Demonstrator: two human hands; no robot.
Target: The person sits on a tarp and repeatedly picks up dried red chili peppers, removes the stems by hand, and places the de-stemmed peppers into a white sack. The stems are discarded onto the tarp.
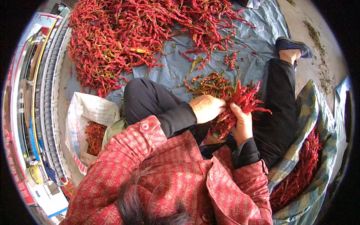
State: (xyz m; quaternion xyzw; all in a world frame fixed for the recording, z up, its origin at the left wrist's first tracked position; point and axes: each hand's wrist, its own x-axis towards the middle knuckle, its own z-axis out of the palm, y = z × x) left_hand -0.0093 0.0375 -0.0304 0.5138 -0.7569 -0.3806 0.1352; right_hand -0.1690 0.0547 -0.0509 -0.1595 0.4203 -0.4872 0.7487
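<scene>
A bunch of dried red chili peppers (245, 98) is held in front of me, above my lap. My right hand (241, 123) grips the bunch from its near side, thumb on top. From the left, my left hand (207, 108) reaches to the bunch with its fingertips pinched at the stem side; what exactly they pinch is hidden. Just beyond my hands lies a small heap of duller chilies and stems (212, 85) on the blue-grey tarp (171, 73). A large heap of red chilies (121, 36) covers the tarp farther away.
At my left stands an open white woven sack (92, 108) with darker chilies (95, 137) inside. A checked woven sack (302, 109) at my right holds red chilies (301, 168). My shod foot (294, 47) rests at the tarp's right edge. Metal framework (50, 84) runs along the far left.
</scene>
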